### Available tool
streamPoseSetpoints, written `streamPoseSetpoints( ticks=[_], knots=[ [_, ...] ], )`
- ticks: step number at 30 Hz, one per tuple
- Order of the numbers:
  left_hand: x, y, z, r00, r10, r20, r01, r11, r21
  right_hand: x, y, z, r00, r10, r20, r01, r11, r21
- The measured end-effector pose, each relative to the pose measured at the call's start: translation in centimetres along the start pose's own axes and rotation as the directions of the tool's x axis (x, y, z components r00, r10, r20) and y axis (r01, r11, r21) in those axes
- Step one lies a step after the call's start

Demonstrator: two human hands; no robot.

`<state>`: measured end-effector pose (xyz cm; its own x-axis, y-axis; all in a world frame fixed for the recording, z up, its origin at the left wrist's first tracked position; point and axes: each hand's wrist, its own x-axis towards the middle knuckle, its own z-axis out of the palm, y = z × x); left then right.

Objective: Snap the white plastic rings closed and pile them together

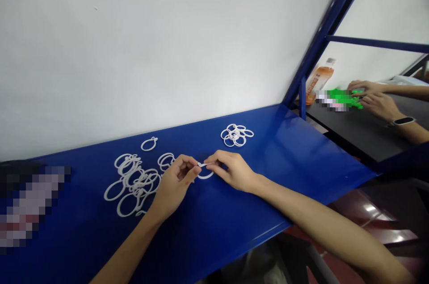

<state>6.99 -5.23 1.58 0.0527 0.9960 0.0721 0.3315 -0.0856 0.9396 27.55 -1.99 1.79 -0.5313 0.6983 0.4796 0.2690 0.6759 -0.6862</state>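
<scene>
Above the blue tabletop (261,203), my left hand (176,181) and my right hand (234,170) meet at one white plastic ring (205,177). Thumb and fingers of each hand pinch the small narrow piece at the ring's top, and the round part hangs below between them. Left of my left hand lies a loose heap of similar white rings (137,181), some with small loops on their edges. My left fingers partly cover a few more rings (166,161). Beyond my right hand sits a smaller cluster of white rings (236,135).
One single ring (149,143) lies near the white wall (167,51). A blue metal frame post (315,51) rises at the right. Past it, another person's hands (378,100) handle green pieces (342,97) on a black table, beside an orange bottle (320,82). A blurred-out item (30,208) lies at the left.
</scene>
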Motion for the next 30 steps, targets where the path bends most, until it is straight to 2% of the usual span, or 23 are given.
streamPoseSetpoints(
  ticks=[4,8,13,19,23,26,27,28,29,30],
  knots=[
    [0.1,0.0,-0.2,0.999,0.038,0.001,-0.038,0.999,-0.010,0.2,-0.3,-0.2,0.991,0.116,0.059,-0.123,0.983,0.135],
    [0.1,-0.4,-0.2,0.998,0.065,0.014,-0.065,0.996,0.064,0.2,-0.4,-0.2,0.979,0.134,0.151,-0.167,0.956,0.240],
    [-0.1,-0.8,-0.1,0.990,0.144,0.006,-0.143,0.981,0.131,0.1,-0.3,-0.4,0.981,0.074,0.181,-0.110,0.975,0.195],
    [-0.7,-1.0,0.3,0.973,0.230,0.019,-0.231,0.966,0.121,-0.2,-0.5,-0.8,0.975,-0.060,0.214,0.032,0.991,0.132],
    [-0.6,-0.4,0.6,0.964,0.260,0.052,-0.265,0.940,0.217,-0.3,-0.6,-0.4,0.969,-0.088,0.231,0.067,0.993,0.097],
    [0.4,0.3,-1.1,0.943,0.324,0.072,-0.323,0.847,0.422,-0.1,-0.2,-0.1,0.983,-0.079,0.168,0.069,0.996,0.065],
    [0.9,0.4,-2.2,0.932,0.362,0.024,-0.321,0.791,0.521,0.0,0.1,-0.1,0.988,-0.076,0.133,0.072,0.997,0.034],
    [1.3,0.3,-3.7,0.921,0.385,-0.056,-0.267,0.730,0.630,0.1,0.4,-0.3,0.993,-0.075,0.094,0.076,0.997,-0.011],
    [1.5,0.1,-5.4,0.913,0.376,-0.161,-0.147,0.668,0.729,0.3,0.8,-0.7,0.996,-0.073,0.049,0.076,0.995,-0.069],
    [1.7,-0.3,-7.3,0.884,0.348,-0.313,0.034,0.619,0.784,0.5,1.2,-1.2,0.998,-0.067,-0.001,0.067,0.988,-0.136]
  ],
)
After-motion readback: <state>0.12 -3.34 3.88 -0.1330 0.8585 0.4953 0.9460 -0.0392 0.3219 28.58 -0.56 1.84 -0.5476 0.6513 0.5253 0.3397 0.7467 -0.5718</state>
